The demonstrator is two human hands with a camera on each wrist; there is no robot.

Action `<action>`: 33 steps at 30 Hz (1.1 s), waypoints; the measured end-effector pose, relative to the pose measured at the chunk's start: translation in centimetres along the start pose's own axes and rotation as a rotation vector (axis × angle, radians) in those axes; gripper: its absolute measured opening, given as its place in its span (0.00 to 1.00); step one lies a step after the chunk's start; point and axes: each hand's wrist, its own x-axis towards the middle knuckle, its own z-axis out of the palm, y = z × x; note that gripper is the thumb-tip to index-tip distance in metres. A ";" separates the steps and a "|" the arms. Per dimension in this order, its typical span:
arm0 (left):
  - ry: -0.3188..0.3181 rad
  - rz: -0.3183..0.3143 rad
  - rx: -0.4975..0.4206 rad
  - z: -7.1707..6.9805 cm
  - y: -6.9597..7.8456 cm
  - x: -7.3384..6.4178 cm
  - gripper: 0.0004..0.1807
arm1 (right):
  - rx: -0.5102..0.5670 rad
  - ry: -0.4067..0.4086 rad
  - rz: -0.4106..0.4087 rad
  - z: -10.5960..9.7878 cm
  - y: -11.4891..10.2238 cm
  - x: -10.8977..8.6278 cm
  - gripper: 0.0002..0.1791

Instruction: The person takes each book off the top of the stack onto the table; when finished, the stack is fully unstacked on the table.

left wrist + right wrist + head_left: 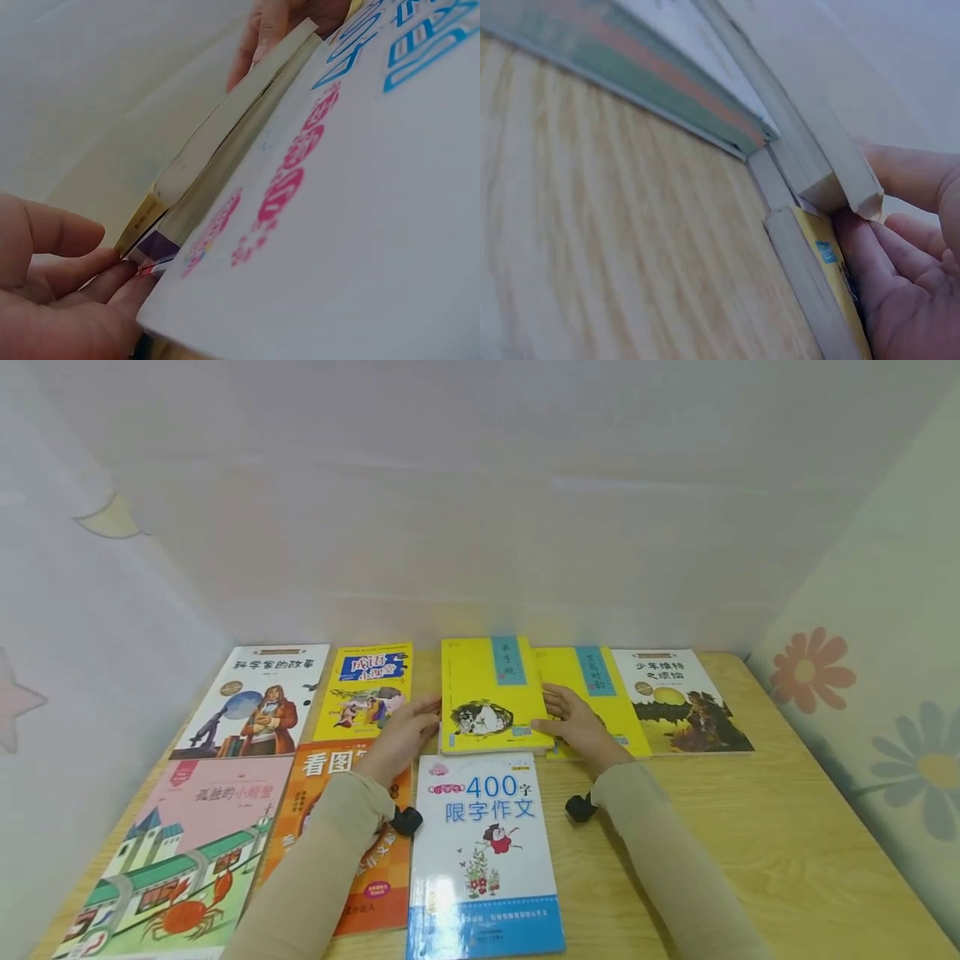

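A yellow book with a blue title strip (pixel 480 693) lies at the back middle between the two hands, on top of at least one other book. My left hand (pixel 408 735) touches its left edge; in the left wrist view the fingertips meet the spine corner and the thumb (pixel 67 232) stands apart from it. From the other side my right hand (pixel 573 722) grips the right edge, thumb on the cover. In the right wrist view its fingers (pixel 866 251) reach beside the stacked page edges (pixel 832 157). A second yellow book (pixel 611 718) lies partly under the right hand.
A white and blue book (pixel 483 860) lies in front of the stack. To the left are an orange book (pixel 375 902), a pink crab book (pixel 225 777), a small yellow book (pixel 337 714) and a white book (pixel 258 677). Another white book (pixel 675 677) is at back right.
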 end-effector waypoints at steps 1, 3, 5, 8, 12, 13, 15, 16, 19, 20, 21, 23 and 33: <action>-0.005 0.005 0.012 -0.1 -0.2 0.0 0.29 | 0.020 0.004 0.001 -0.1 0.1 0.0 0.44; -0.013 0.014 0.039 -0.2 -0.5 0.1 0.29 | 0.075 0.013 0.010 -0.2 0.4 0.0 0.44; -0.014 0.027 0.065 -0.4 -0.7 0.1 0.29 | 0.130 0.022 0.020 -0.2 0.6 0.1 0.43; -0.017 0.055 0.104 -0.4 -0.9 0.0 0.30 | 0.215 0.042 0.039 -0.3 0.5 0.0 0.42; -0.007 0.059 0.124 -0.2 -0.8 0.0 0.32 | 0.271 0.076 0.065 -0.5 -0.3 -0.4 0.41; -0.002 0.050 0.129 -0.1 -0.8 0.0 0.32 | 0.270 0.084 0.078 -0.5 -0.6 -0.5 0.40; -0.003 0.049 0.129 0.1 -0.7 0.0 0.33 | 0.278 0.092 0.114 -0.6 -1.0 -0.8 0.39; 0.001 0.045 0.127 0.2 -0.7 0.0 0.33 | 0.273 0.089 0.131 -0.7 -1.2 -0.9 0.39; -0.003 0.059 0.129 0.2 -0.7 0.0 0.33 | 0.251 0.077 0.175 -0.8 -1.6 -1.1 0.37; -0.009 0.071 0.128 0.2 -0.8 0.0 0.33 | 0.246 0.074 0.185 -0.7 -1.7 -1.0 0.36; -0.005 0.076 0.132 0.2 -0.8 0.0 0.33 | 0.239 0.073 0.196 -0.6 -1.8 -0.9 0.36; -0.002 0.085 0.138 0.2 -0.9 0.1 0.33 | 0.209 0.084 0.217 -0.4 -2.0 -0.6 0.36; 0.043 0.077 0.205 -0.1 -0.9 0.0 0.32 | 0.017 0.065 0.190 -1.5 -3.0 -1.1 0.34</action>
